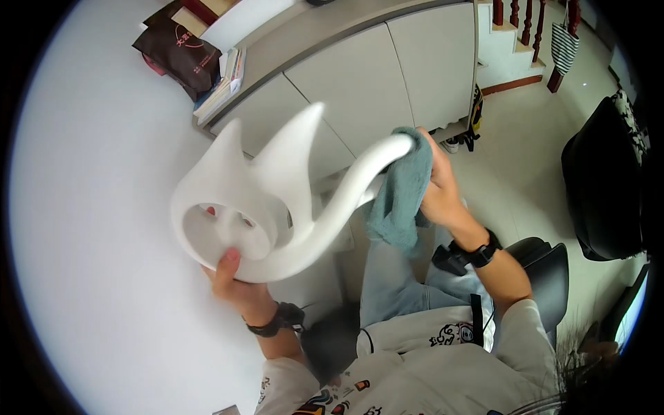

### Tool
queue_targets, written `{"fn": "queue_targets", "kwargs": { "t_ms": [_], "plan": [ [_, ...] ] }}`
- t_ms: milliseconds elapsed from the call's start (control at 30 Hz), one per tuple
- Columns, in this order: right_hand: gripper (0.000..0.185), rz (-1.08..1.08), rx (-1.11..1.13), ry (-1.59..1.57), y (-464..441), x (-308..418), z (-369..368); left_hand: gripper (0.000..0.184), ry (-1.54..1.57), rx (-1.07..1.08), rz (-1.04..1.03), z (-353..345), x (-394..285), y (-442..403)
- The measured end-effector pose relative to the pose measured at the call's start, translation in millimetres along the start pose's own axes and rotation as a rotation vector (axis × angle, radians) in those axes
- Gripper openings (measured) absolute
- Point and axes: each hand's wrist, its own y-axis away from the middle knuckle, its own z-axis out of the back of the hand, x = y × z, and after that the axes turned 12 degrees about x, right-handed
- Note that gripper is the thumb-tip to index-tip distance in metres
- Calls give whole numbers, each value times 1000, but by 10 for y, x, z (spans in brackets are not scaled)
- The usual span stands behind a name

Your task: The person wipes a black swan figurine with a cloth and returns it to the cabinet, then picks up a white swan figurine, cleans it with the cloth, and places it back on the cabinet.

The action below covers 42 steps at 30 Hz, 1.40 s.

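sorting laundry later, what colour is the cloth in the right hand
Grey-green cloth, seen best in the head view.

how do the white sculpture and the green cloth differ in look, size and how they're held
The white sculpture is smooth and keeps its curved, pointed shape; the green cloth hangs limp in folds.
The white sculpture is much larger than the green cloth.
The left hand grips the white sculpture's rounded end; the right hand holds the green cloth against its tail.
Both are held up.

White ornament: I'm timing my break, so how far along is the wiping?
The white ornament looks clean, though whether its body's wiped can't be told. The left hand supports it; the right hand holds a green cloth around the curved tail's end. That covered end probably remains.
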Motion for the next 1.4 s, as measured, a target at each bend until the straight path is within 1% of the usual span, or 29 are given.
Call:
{"fn": "queue_targets", "kwargs": {
  "t_ms": [33, 100, 133, 200, 267, 367, 433, 533, 567, 633, 667, 733, 800, 833, 933, 1033, 1067, 1133, 1167, 1200, 1233, 1267, 1300, 1333, 1367, 1400],
  "plan": [
    [24, -17, -90, -196, -23, -16, -66, 66, 55, -19, 16, -16, 61, 15],
    [27, -42, -271, -591, -49, -6, -252, 51, 220, -145, -8, -52, 193, 37],
    [34, -190, -426, -636, -91, 75, -355, 47, 273, -169, -19, -51, 269, 52],
    [26, -168, -525, -651, -187, 73, -447, 43, 349, -184, -46, -28, 430, 90],
    [23, -162, -585, -648, -268, 54, -496, 41, 315, -180, -67, -20, 566, 131],
    [23, -145, -573, -688, -309, -29, -564, 41, 186, -191, -38, -79, 650, 206],
    [25, -161, -537, -680, -346, -34, -588, 45, 167, -178, 30, -181, 611, 235],
    [27, -180, -471, -630, -364, -40, -629, 53, 157, -246, 8, -368, 652, 281],
    [28, -182, -443, -602, -373, -53, -633, 53, 192, -226, 3, -403, 660, 292],
    [30, -36, -367, -503, -356, -174, -662, 53, 264, -190, -4, -462, 676, 320],
    [32, 31, -329, -454, -375, -176, -677, 54, 271, -208, -25, -497, 680, 318],
    [32, 115, -151, -211, -423, -6, -626, 55, 292, -256, -72, -596, 691, 313],
    [29, 25, 17, -156, -503, 279, -583, 56, 333, -321, -71, -719, 648, 327],
    [30, 16, -1, -125, -514, 292, -589, 56, 357, -355, -73, -762, 637, 331],
    [35, -6, -45, -20, -450, 290, -639, 56, 471, -358, -126, -786, 711, 330],
    [37, -14, -87, 34, -281, 225, -735, 57, 494, -322, -198, -817, 806, 332],
    [36, -54, -102, -77, -210, 167, -784, 56, 531, -318, -189, -839, 813, 333],
    [41, -96, -79, -55, -98, 18, -751, 54, 597, -300, -168, -880, 807, 345],
    [44, -121, -81, -47, -53, -22, -744, 52, 539, -305, -137, -843, 858, 383],
    [39, -81, -90, -19, -49, -51, -719, 51, 478, -300, -104, -786, 941, 422],
    [38, -112, -107, -70, -45, -69, -691, 50, 420, -290, -72, -748, 976, 443],
    [37, -139, -123, -119, -46, -89, -648, 51, 347, -246, -70, -739, 947, 469],
    [36, -164, -136, -165, -59, -101, -600, 52, 243, -140, -86, -681, 958, 493],
    [26, -141, -199, -132, -84, -111, -580, 54, 144, -40, -107, -570, 980, 512],
    [26, -147, -220, -134, -106, -91, -545, 56, 46, 55, -131, -451, 993, 495],
    [26, -156, -241, -137, -100, -53, -513, 62, 119, 156, -95, -298, 956, 457]
  ]
}}
